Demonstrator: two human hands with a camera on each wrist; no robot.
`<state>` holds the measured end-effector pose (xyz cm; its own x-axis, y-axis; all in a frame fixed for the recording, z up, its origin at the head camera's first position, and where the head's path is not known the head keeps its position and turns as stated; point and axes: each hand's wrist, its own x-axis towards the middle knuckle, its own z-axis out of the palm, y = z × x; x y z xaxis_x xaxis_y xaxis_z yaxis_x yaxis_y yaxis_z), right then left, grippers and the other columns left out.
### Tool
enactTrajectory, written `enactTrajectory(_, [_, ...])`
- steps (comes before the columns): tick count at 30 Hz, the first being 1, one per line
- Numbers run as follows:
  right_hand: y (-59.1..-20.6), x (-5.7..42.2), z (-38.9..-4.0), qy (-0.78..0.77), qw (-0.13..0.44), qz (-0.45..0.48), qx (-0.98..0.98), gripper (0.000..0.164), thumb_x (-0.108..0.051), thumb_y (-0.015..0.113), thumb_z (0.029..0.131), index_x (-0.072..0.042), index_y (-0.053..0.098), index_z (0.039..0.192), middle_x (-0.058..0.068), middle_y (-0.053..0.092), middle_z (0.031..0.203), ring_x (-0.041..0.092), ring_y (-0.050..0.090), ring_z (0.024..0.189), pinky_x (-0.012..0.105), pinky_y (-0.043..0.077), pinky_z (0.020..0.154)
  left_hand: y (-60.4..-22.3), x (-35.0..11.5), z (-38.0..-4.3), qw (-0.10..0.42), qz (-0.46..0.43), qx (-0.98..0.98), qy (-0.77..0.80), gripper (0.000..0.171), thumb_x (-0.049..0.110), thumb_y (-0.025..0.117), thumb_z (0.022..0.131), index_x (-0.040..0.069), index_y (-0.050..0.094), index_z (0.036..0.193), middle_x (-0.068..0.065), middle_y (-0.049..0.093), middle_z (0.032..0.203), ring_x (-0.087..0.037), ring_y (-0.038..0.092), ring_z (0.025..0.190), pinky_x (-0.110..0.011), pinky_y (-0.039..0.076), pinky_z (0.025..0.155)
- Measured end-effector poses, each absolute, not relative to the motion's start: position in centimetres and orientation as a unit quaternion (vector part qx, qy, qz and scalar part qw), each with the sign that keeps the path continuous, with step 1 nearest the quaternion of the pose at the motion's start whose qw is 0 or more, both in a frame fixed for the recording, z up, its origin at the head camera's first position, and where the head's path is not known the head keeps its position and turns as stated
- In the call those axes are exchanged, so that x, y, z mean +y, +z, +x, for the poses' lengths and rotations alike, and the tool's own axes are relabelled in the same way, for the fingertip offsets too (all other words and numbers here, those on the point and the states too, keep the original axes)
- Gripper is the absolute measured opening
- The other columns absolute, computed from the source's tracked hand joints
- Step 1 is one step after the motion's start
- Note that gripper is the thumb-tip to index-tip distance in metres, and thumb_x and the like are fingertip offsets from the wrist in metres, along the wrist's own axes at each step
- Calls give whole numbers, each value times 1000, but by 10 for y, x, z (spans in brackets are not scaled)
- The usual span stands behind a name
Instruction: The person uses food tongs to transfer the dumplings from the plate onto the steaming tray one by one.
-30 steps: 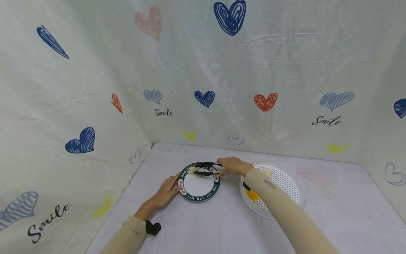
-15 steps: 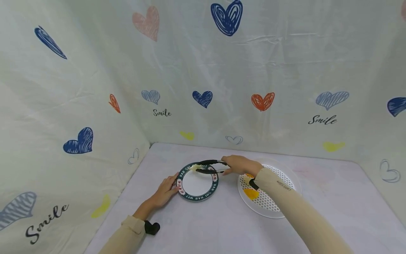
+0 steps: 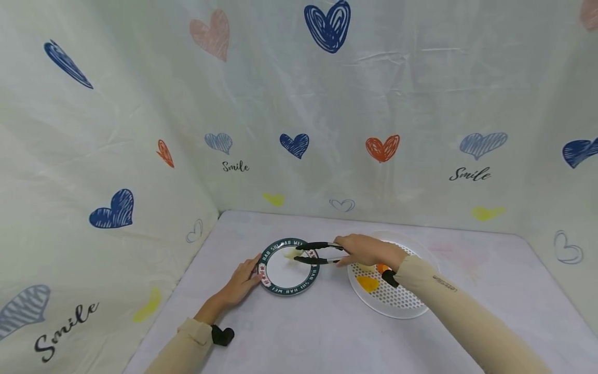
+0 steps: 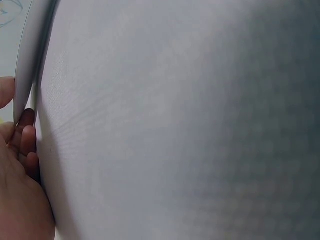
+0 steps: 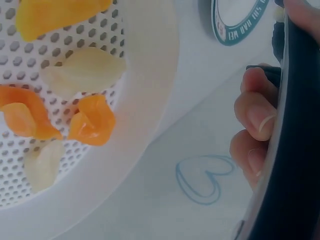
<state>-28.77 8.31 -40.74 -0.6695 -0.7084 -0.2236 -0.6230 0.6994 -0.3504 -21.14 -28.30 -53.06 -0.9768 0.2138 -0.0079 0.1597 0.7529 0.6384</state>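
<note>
My left hand [image 3: 241, 281] holds the near-left rim of a round plate [image 3: 285, 275] with a green lettered border. In the left wrist view the thumb is above that rim and curled fingers are under it. A pale dumpling-like piece [image 3: 291, 254] lies on the plate's upper part. My right hand [image 3: 366, 249] grips black-tipped tongs [image 3: 312, 260] from the right; their arms are spread, with the tips over the plate right at the pale piece. In the right wrist view, curled fingers [image 5: 254, 114] show beside the dark wrist strap.
Right of the plate stands a round white perforated tray [image 3: 397, 311], partly under the right forearm. Several dumpling-like pieces lie in it, including a yellow one [image 5: 57, 15], a pale one [image 5: 87, 70] and an orange one [image 5: 94, 120]. A heart-printed cloth wall [image 3: 261, 104] rises behind the table.
My right hand and the tongs have moved to the right, and the tong arms stand slightly wider. The pale piece sits a little further right on the plate. My left hand keeps its hold.
</note>
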Motion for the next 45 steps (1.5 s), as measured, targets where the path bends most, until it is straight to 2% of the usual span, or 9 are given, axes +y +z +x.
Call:
enactTrajectory(7, [-406, 101, -276, -143, 169, -370, 902, 56, -43, 74, 89, -6, 58, 127, -5, 57, 80, 14, 54, 73, 30, 49, 69, -534, -284, -212, 36, 101, 936, 334, 63, 29, 47, 105, 1, 23, 157, -17, 43, 143, -30, 39, 122, -55, 28, 106])
enactTrajectory(12, [-403, 118, -266, -177, 170, -382, 891, 58, -43, 72, 91, -2, 56, 128, -3, 53, 77, 12, 51, 66, 29, 47, 64, -534, -284, -212, 38, 98, 936, 336, 64, 31, 47, 105, 2, 23, 157, -17, 42, 145, -29, 39, 122, -55, 29, 106])
enactTrajectory(19, [-402, 142, -254, -197, 159, -371, 894, 46, -40, 70, 92, -8, 56, 123, -5, 48, 74, 10, 45, 66, 28, 39, 60, -534, -284, -212, 35, 101, 937, 333, 65, 31, 48, 105, 1, 24, 157, -16, 44, 143, -27, 41, 119, -53, 31, 104])
enactTrajectory(23, [-401, 154, -248, -206, 164, -358, 896, 63, -42, 69, 93, 0, 51, 137, -5, 46, 72, 9, 44, 66, 28, 37, 61, -535, -284, -212, 33, 101, 938, 330, 65, 31, 48, 105, 0, 24, 157, -16, 44, 142, -27, 41, 117, -53, 32, 102])
enactTrajectory(26, [-398, 162, -243, -213, 160, -363, 893, 69, -47, 67, 92, 1, 50, 138, -5, 45, 73, 9, 43, 67, 29, 36, 61, -536, -284, -212, 30, 102, 940, 325, 65, 31, 47, 105, 1, 24, 157, -16, 44, 142, -27, 41, 116, -53, 32, 102])
enactTrajectory(29, [-396, 171, -240, -216, 151, -374, 889, 57, -52, 65, 92, -5, 57, 123, -5, 45, 75, 9, 43, 69, 29, 37, 61, -537, -285, -213, 30, 104, 940, 324, 65, 32, 47, 104, 1, 24, 157, -16, 45, 141, -26, 41, 115, -52, 33, 101])
enactTrajectory(33, [-395, 182, -234, -218, 143, -377, 889, 49, -57, 63, 91, -13, 55, 112, -6, 45, 76, 8, 42, 67, 28, 36, 59, -538, -285, -213, 29, 106, 939, 325, 66, 31, 48, 104, 0, 24, 157, -15, 46, 137, -25, 41, 111, -51, 33, 99])
enactTrajectory(40, [-395, 204, -226, -222, 149, -347, 899, 67, -52, 66, 91, -1, 54, 133, -6, 51, 80, 7, 45, 70, 28, 40, 60, -538, -284, -212, 24, 107, 939, 327, 66, 31, 49, 104, -1, 25, 156, -18, 45, 139, -28, 42, 114, -54, 33, 100])
enactTrajectory(45, [-399, 220, -221, -229, 153, -345, 897, 59, -42, 69, 92, 2, 54, 128, -7, 49, 75, 5, 44, 67, 27, 38, 59, -537, -284, -213, 26, 105, 937, 331, 66, 30, 49, 104, -1, 25, 156, -19, 44, 141, -29, 42, 115, -55, 32, 101])
